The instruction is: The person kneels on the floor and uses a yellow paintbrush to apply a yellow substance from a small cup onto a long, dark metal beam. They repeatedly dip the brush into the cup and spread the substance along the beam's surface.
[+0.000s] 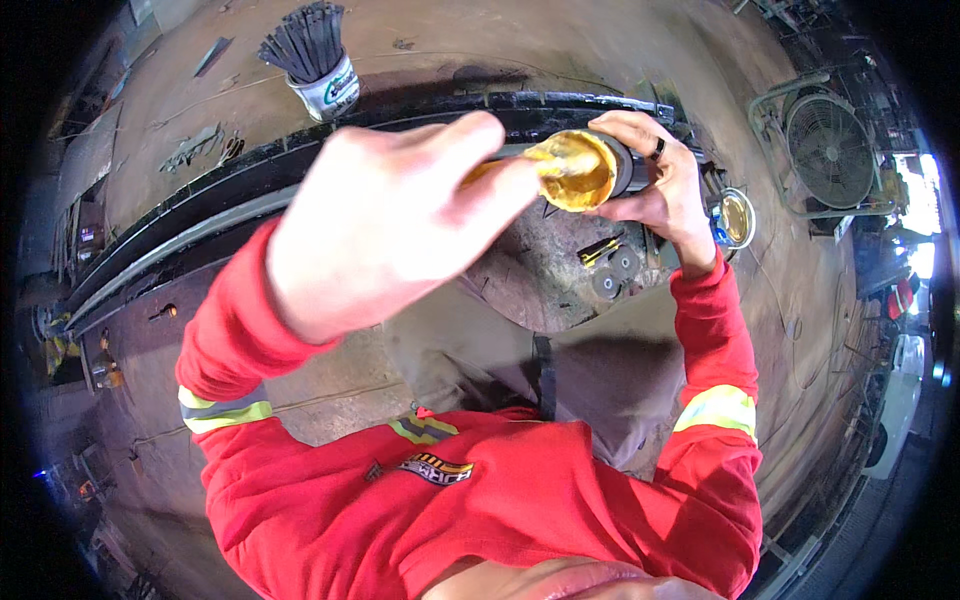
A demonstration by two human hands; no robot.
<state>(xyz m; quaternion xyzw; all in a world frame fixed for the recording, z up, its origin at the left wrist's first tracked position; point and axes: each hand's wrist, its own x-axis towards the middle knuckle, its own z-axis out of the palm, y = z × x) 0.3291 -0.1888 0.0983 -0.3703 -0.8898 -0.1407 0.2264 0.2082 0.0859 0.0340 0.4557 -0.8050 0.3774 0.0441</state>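
Observation:
My left hand (pixel 390 225) is closed round the handle of a brush; its bristles (pixel 567 158) are smeared yellow. The brush reaches into the open end of a dark, round, hollow piece (pixel 570 203), whose rim and inside are coated yellow. My right hand (pixel 658 185), with a dark ring on one finger, grips this piece from the right, thumb below and fingers above. How far the piece extends behind its open end is hidden. Beyond my right wrist stands an open can (pixel 738 218) with yellowish contents.
Below my hands, a grey work surface (pixel 530 290) bears dark discs (pixel 612 278) and a yellow-and-black tool (pixel 598 250). Long dark beams (pixel 190 232) run behind and leftward. A white bucket (pixel 330 92) of black rods stands beyond; a large fan (pixel 830 150) is at right.

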